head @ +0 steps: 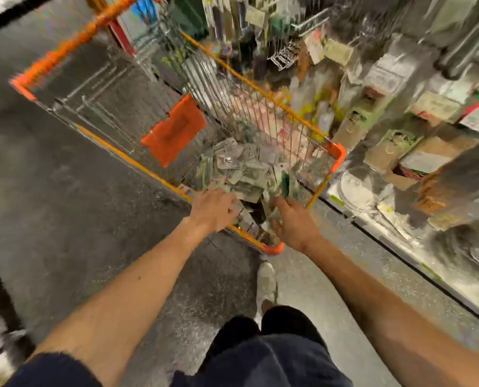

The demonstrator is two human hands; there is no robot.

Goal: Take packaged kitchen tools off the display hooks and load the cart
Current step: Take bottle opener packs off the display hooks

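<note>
— Green and grey card packs lie in a heap at the near end of the silver wire cart with the orange rim. Both hands are right there.

— Holding some?

— The right hand curls round a few packs at the rim, I think to drop them in. The left hand lies flat on the heap, fingers loose; it's too blurry to tell if it grips.

— Why is the cart there?

— It's just beside the rack of hanging packs, so the reach is short.
</note>
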